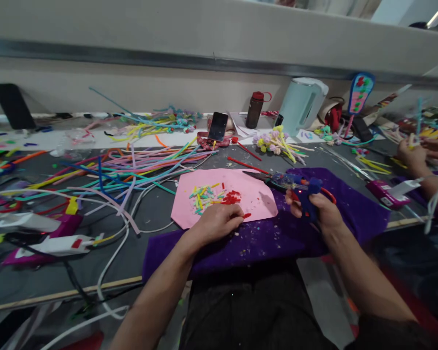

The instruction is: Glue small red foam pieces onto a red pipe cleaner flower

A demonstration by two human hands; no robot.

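My left hand (221, 221) is closed in a pinch at the lower edge of a pink sheet (186, 194), with a short red piece (246, 215) at its fingertips. In my right hand (317, 209) is a blue-handled tool (308, 194) with dark blades, which point left over the sheet's upper right part. Small red pieces (231, 197) lie in a pile on the sheet, beside a pile of yellow, white and teal pieces (203, 198). A long red stem (246, 165) lies just beyond the sheet. Under the sheet is a purple cloth (219, 253) dotted with scraps.
Many coloured stems (113, 175) and a white cable (126, 228) lie at the left, near glue guns (54, 243). Behind stand a phone (218, 126), a bottle (254, 111) and a kettle (302, 104). At the right are another glue gun (392, 193) and another person's hands (414, 153).
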